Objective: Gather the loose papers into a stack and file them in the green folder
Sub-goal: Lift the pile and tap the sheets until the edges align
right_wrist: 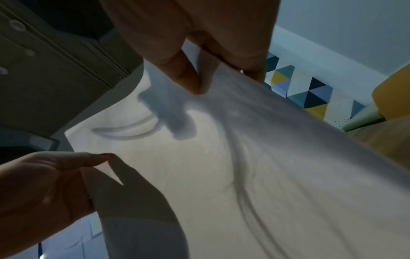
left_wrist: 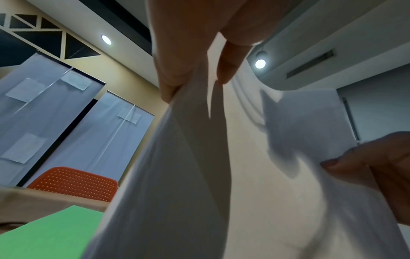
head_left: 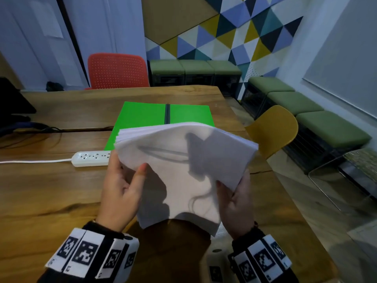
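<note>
A thick stack of white papers is held up above the wooden table, bowed in the middle and tilted towards me. My left hand grips its left edge, thumb on top and fingers hidden underneath. My right hand grips the right edge the same way. The stack's left edge fills the left wrist view and its top sheet the right wrist view. The green folder lies open and flat on the table beyond the stack, dark spine up; its near half is hidden by the papers.
A white power strip with its cord lies left of the stack. Black cables and dark equipment sit at the far left. A red chair stands behind the table, a yellow chair at its right edge.
</note>
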The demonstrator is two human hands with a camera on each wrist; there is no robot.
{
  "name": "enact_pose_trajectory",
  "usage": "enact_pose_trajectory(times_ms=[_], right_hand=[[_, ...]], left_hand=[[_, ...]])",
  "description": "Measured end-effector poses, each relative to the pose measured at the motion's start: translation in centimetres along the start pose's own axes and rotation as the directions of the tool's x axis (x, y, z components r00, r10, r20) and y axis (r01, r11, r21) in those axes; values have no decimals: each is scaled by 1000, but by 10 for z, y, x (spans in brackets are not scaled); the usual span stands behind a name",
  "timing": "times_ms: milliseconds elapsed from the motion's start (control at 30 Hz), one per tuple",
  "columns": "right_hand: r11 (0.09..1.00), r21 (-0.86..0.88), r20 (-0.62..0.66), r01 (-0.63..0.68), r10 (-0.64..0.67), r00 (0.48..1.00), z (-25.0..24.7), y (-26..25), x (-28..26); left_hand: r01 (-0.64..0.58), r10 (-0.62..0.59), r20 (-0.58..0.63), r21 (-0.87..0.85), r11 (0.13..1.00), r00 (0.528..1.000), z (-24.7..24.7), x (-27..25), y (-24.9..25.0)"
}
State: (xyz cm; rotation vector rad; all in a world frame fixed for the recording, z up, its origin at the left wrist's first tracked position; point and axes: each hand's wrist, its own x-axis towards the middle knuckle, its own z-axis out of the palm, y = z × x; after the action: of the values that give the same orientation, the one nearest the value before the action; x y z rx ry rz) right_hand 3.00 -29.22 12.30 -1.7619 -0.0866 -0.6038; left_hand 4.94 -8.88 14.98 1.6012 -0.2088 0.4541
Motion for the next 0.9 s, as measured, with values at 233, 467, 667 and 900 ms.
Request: enact_pose_trajectory(times_ms=[233, 467, 667, 900], right_hand=[[944, -254, -153, 212, -255, 955, 3, -31, 10], [884, -408, -14, 227, -255, 967, -3, -41, 11], [887, -368, -29, 280, -312, 950, -4, -48, 11], [981, 183, 7, -64, 64, 998, -8, -10, 7]], left_hand=[[-273, 301, -20, 364, 890, 954, -2, 3, 16], [-251, 258, 60, 519, 817, 964, 0, 6, 27], [-275, 270, 84, 501, 821, 959, -2, 7, 27], [149, -149, 39, 13, 989, 988, -14, 6, 3]])
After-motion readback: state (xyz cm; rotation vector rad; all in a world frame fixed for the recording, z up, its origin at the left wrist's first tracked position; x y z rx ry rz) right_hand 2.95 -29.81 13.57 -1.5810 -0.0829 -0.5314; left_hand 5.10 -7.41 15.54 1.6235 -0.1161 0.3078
